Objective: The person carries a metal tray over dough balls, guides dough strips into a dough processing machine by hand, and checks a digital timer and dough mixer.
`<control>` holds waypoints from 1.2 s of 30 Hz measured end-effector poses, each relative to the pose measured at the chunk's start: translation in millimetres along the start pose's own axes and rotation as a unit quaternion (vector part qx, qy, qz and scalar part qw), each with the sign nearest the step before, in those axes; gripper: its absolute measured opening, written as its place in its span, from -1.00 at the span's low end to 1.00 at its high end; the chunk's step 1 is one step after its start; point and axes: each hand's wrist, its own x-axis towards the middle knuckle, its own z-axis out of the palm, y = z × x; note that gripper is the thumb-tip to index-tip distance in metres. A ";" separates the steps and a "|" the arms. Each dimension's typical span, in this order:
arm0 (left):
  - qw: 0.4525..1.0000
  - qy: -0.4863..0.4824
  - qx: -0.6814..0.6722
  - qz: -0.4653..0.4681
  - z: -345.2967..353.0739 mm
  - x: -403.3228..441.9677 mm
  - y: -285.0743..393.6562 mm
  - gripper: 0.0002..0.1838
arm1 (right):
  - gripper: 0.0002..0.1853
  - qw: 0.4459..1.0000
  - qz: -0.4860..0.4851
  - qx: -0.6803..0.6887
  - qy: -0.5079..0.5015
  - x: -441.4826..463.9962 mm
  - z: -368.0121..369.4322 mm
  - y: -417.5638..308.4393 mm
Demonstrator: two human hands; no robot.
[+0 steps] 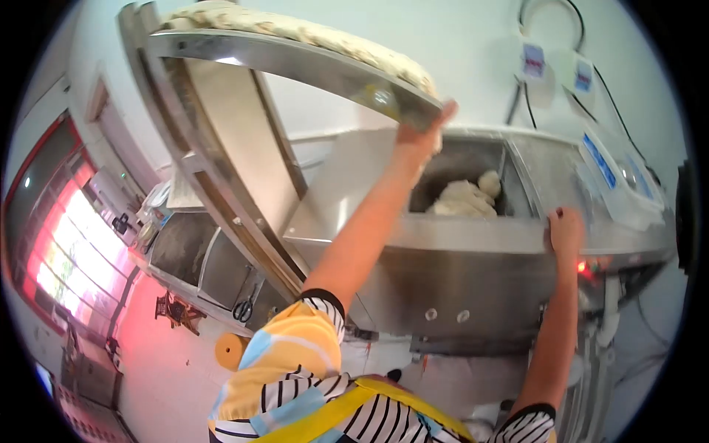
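My left hand (pixel 419 142) is closed round the right end of a long steel bar (pixel 295 63), raised high at the top of the view. A pale, lumpy length of what looks like dough (pixel 310 33) lies along the bar's upper side. Below and beyond that hand is the open steel trough (pixel 443 159) of a machine, with a lump of white dough (pixel 465 199) inside. My right hand (pixel 566 232) is curled at the machine's front edge, right of the trough. It is slightly blurred, and whatever it may hold is hidden.
A tall steel frame (pixel 203 162) leans up on the left. Red lights (pixel 582 267) glow below my right hand. A clear-and-white plastic container (pixel 624 184) stands at the right, under cables on the wall. Scissors (pixel 242 310) hang at the left counter, above an orange roll (pixel 230 351).
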 end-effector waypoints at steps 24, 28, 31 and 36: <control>0.941 -0.007 0.194 0.279 20.3 0.7 -38.8 -0.33 | -0.74 1.000 -0.013 -0.021 0.016 -1.0 -8.0 -8.5; 0.935 -0.084 0.279 0.201 -14.2 -5.8 -27.1 -0.19 | -0.74 0.999 -0.015 -0.018 0.022 0.1 -4.0 -4.0; 0.942 -0.101 0.298 0.118 -63.6 -36.9 -27.1 -0.13 | -0.74 0.999 -0.023 -0.016 0.033 0.3 2.6 5.3; 0.904 -0.103 0.410 0.063 -149.6 -78.6 -74.2 -0.31 | -0.71 1.000 0.010 -0.010 0.006 2.0 2.4 3.6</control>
